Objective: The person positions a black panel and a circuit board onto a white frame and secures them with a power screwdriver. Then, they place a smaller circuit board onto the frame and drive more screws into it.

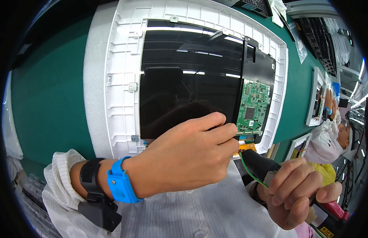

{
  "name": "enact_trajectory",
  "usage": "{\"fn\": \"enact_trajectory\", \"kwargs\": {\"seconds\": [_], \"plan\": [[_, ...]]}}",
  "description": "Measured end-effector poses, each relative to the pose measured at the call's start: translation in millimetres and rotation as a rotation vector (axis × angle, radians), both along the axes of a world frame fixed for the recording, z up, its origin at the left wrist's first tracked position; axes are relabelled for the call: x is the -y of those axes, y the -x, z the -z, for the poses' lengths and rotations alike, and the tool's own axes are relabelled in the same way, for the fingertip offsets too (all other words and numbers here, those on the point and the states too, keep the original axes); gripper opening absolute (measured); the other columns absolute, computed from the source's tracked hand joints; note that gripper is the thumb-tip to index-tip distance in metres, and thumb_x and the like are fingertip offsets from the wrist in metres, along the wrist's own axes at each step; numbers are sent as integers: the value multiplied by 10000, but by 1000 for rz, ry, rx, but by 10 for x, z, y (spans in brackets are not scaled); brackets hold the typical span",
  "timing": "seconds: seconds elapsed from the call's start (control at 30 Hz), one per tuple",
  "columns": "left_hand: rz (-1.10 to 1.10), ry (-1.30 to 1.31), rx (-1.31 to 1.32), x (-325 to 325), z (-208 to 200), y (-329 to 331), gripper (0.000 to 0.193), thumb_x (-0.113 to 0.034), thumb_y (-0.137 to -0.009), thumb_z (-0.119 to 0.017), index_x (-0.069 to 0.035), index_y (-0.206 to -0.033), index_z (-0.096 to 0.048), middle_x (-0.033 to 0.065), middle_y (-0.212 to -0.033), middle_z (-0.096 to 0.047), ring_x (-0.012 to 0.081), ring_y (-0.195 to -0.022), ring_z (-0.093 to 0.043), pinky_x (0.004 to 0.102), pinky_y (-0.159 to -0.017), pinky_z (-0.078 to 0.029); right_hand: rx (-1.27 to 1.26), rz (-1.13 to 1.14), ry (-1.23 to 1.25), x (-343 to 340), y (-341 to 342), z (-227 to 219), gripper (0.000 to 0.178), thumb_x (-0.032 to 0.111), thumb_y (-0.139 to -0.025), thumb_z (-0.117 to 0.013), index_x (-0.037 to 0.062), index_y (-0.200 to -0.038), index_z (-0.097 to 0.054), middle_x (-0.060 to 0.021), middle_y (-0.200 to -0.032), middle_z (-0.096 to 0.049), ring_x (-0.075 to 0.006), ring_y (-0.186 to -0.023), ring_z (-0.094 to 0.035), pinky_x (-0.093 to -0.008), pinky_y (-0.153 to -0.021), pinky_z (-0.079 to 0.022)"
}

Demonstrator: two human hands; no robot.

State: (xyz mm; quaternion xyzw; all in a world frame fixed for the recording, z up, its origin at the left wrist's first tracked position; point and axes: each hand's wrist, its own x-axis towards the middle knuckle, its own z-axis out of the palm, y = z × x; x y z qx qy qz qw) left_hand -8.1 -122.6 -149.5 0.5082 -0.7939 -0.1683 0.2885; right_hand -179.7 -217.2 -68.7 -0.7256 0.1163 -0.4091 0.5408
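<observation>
In front of me lies a dark glossy display panel (192, 79) inside a white plastic frame (120, 95). A green circuit board (253, 107) sits along the panel's right side. My left hand (192, 152) reaches over the lower edge, its fingers pinched together just beside the board's near end; whatever they hold is hidden. A thin green-and-yellow wire (247, 170) runs from by those fingertips to my right hand (299, 192), which is closed around it at the lower right. Below the right hand shows a red-and-black object (337, 210), partly covered; whether the hand touches it is unclear.
Pale foam (94, 79) borders the frame on the green table (51, 99). To the right, a second framed panel (317, 95) lies near another person (327, 137) in white. A black tray (317, 37) and a clear plastic bag (301, 47) are at the far right.
</observation>
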Motion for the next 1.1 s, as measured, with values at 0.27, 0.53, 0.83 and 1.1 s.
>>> {"fn": "enact_trajectory", "kwargs": {"seconds": [0.27,0.53,0.83,1.1], "plan": [[-14,32,-39,13,9,34,101,-97,-814,-734,1,-834,-733,31,-921,-648,212,-976,-605,349,-908,-522,-18,14,25,13,-2,-12,273,87,-979,-625,111,-1113,-389,-2,-663,-501,-95,-470,-515,-232,-479,-482],[-20,10,-37,7,17,33,101,-93,-816,-733,5,-840,-731,34,-914,-646,214,-969,-605,342,-913,-521,-33,-7,27,13,16,0,271,85,-977,-619,114,-1118,-388,-4,-688,-511,-89,-492,-544,-228,-496,-504],[-66,16,-77,23,29,77,95,-87,-802,-727,5,-821,-712,34,-895,-628,209,-953,-603,336,-897,-502,-51,6,-16,3,-52,-37,272,70,-974,-619,109,-1094,-379,-12,-678,-506,-93,-482,-530,-234,-490,-499],[-74,-47,-102,83,-5,98,114,-89,-813,-739,15,-861,-739,38,-949,-649,208,-1001,-603,337,-932,-483,-12,13,-27,69,-55,-11,282,50,-963,-625,100,-1086,-376,-13,-668,-503,-95,-461,-518,-233,-451,-488]]}}
